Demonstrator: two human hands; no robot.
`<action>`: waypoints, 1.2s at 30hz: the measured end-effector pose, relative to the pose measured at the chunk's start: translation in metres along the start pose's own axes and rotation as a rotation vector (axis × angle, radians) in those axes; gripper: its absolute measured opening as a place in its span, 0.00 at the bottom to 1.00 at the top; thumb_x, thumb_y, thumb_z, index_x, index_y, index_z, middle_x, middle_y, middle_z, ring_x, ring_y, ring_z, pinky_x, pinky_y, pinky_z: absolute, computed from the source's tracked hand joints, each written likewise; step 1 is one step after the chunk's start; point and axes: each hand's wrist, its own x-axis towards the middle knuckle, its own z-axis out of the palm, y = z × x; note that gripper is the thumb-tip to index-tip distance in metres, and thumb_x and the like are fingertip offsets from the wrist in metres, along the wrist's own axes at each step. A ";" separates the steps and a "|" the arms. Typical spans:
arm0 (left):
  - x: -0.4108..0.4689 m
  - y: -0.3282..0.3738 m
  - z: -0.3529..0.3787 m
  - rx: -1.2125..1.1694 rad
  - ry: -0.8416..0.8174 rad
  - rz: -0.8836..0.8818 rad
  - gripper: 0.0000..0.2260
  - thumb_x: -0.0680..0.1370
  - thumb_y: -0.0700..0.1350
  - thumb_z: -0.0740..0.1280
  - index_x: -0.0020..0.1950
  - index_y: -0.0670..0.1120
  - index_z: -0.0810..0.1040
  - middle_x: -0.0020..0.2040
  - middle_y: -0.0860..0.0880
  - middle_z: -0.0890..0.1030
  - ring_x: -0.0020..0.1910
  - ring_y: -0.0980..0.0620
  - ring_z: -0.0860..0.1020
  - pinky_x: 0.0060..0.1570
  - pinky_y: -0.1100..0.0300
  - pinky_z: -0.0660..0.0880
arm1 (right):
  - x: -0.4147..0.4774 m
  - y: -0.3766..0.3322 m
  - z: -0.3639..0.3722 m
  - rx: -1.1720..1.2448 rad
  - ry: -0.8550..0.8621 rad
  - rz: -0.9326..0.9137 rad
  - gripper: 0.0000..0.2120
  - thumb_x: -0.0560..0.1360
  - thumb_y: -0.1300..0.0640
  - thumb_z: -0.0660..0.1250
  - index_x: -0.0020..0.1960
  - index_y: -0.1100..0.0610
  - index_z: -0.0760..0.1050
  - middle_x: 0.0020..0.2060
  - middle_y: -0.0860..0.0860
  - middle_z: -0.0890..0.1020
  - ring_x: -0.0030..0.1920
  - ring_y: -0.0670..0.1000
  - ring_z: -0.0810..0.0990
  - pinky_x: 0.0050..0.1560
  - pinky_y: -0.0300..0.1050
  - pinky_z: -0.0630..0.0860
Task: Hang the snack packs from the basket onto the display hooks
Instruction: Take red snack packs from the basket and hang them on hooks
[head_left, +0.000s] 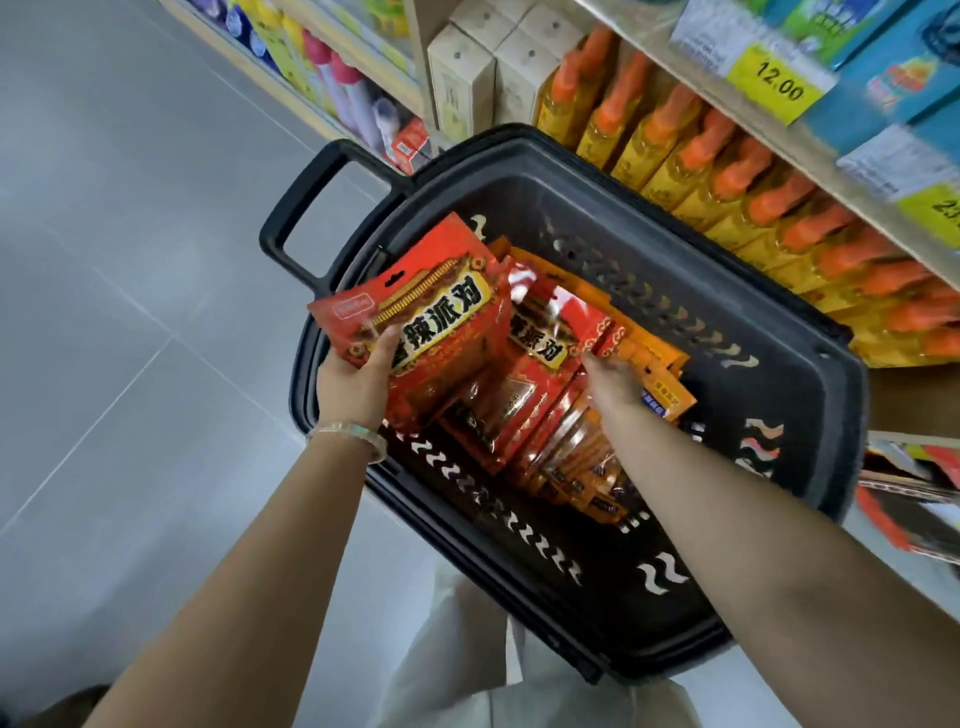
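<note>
A black plastic basket (779, 374) stands on the floor beside the shelves. It holds several red and orange snack packs (571, 447). My left hand (353, 384) grips a red snack pack (441, 312) with yellow lettering by its lower left corner and holds it over the basket's left side. My right hand (613, 379) reaches down among the packs, its fingers on another red pack (556, 322); the fingertips are hidden between the packs. No display hooks are in view.
Shelves run along the right, with a row of yellow bottles with orange caps (727, 176), cream boxes (488, 67) and yellow price tags (779, 83). Grey tiled floor (130, 312) spreads to the left. The basket's handle (301, 208) sticks out far left.
</note>
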 end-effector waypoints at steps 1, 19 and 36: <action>0.001 0.000 0.000 -0.001 0.003 0.009 0.15 0.72 0.58 0.69 0.52 0.50 0.79 0.40 0.59 0.81 0.37 0.63 0.79 0.38 0.65 0.73 | 0.005 0.000 0.004 -0.024 0.012 -0.008 0.16 0.77 0.45 0.64 0.39 0.56 0.73 0.34 0.49 0.76 0.36 0.52 0.75 0.35 0.43 0.69; -0.057 0.011 -0.010 0.021 -0.177 0.002 0.09 0.76 0.57 0.66 0.48 0.52 0.76 0.41 0.56 0.79 0.41 0.56 0.77 0.38 0.64 0.70 | -0.090 0.040 -0.053 0.180 0.064 -0.145 0.22 0.77 0.43 0.63 0.62 0.57 0.74 0.45 0.52 0.81 0.45 0.51 0.80 0.44 0.45 0.78; -0.257 0.134 0.009 -0.026 -0.459 0.646 0.03 0.75 0.50 0.68 0.42 0.56 0.78 0.34 0.61 0.80 0.32 0.70 0.76 0.33 0.74 0.69 | -0.276 0.092 -0.256 0.527 0.637 -0.775 0.19 0.80 0.57 0.61 0.32 0.58 0.61 0.27 0.42 0.67 0.31 0.41 0.64 0.35 0.37 0.65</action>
